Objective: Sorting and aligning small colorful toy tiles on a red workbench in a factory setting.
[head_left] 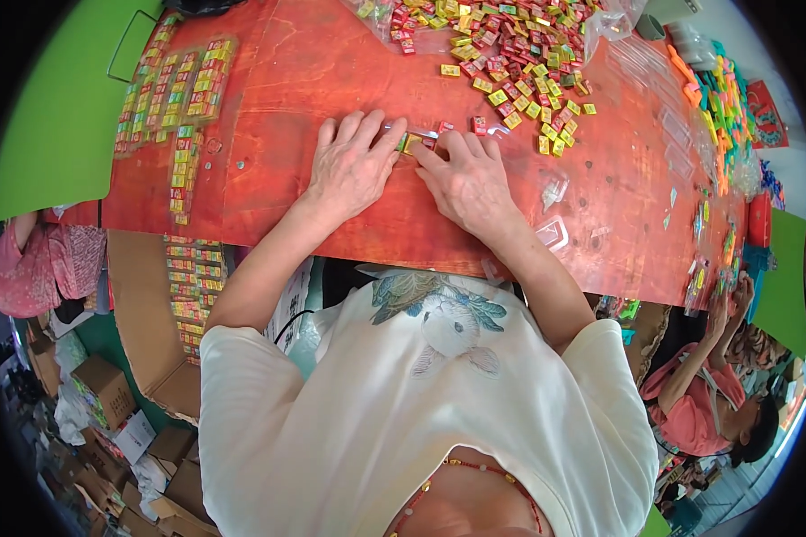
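Note:
Both my hands rest low over the red tabletop, on either side of a short row of small yellow and red boxes [410, 143] with clear plastic along it. My left hand [354, 166] is bent at the fingers, with its forefinger and thumb side closed against the left end of the row. The curled fingers of my right hand [467, 183] close on the row from the right, its thumb and forefinger at a yellow box. My fingers partly hide the row. Just beyond the right fingers stands a single red box [479, 125].
A large heap of small red and yellow boxes [519, 54] spreads at the far side. Filled clear packs [210, 80] lie at left on the red table [278, 179]. Empty clear trays [676, 143] lie at right. A cardboard carton [143, 313] with packs stands below left. Other people sit either side.

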{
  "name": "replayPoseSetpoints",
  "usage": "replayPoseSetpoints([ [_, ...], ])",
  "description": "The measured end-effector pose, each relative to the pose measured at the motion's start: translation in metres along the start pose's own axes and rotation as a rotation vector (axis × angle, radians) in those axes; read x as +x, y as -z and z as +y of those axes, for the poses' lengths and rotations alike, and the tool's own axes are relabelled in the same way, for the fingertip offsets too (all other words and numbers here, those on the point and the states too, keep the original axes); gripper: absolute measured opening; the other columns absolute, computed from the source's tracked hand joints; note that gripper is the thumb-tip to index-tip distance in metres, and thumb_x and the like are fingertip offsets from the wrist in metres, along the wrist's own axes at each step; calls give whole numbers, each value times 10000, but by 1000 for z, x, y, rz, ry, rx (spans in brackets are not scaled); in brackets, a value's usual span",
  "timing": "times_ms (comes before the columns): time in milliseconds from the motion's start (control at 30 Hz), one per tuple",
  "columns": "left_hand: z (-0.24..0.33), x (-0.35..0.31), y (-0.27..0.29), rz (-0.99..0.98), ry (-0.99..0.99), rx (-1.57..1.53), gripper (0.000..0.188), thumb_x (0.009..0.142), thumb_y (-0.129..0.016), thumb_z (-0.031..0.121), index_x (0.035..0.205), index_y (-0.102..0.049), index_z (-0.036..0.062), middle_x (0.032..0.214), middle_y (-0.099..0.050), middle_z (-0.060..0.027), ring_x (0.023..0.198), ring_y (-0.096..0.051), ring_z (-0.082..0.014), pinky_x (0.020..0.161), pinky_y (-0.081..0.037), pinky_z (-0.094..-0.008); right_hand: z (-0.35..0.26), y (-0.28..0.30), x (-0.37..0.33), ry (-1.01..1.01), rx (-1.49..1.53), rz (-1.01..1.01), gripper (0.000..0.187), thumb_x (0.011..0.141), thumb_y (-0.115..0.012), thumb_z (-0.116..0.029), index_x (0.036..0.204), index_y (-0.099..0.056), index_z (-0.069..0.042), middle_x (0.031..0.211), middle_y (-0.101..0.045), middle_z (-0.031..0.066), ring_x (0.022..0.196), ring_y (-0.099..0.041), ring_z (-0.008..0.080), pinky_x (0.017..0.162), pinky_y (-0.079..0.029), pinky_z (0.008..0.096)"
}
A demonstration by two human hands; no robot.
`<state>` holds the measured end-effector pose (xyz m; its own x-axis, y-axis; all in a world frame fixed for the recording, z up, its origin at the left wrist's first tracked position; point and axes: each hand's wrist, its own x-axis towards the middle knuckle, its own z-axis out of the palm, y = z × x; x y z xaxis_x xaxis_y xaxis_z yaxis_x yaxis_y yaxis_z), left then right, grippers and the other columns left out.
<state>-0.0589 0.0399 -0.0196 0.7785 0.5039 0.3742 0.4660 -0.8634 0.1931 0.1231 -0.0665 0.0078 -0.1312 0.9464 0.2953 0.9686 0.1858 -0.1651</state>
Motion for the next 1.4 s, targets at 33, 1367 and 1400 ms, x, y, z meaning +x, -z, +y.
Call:
replayPoseSetpoints([
  [33, 2, -1, -1, 0, -7, 34, 517, 881, -695, 245, 1371, -583, 123, 1300, -571, -119, 1167, -522, -312, 958, -406, -524, 1, 0, -3, -4, 6, 2, 363, 845, -735, -230, 1196, -677, -158, 1000, -566, 66, 946, -574, 234, 808, -426, 405],
  [1367, -76, -141, 103, 277, 629, 601, 516, 851, -676, 173, 1344, -579, 56, 1063, -568, -140, 996, -538, -311, 915, -390, -493, 32, 37, -43, -246, 283, -18, 256, 914, -628, -41, 1163, -682, -42, 1075, -632, 143, 977, -618, 342, 844, -484, 418],
  [1400, -71, -144, 98, 221, 631, 625, 505, 846, -680, 195, 1325, -591, 64, 1062, -570, -140, 996, -540, -307, 916, -389, -501, 32, 36, -43, -272, 306, -58, 254, 915, -625, -36, 1163, -678, -36, 1074, -629, 147, 973, -616, 349, 841, -489, 418],
])
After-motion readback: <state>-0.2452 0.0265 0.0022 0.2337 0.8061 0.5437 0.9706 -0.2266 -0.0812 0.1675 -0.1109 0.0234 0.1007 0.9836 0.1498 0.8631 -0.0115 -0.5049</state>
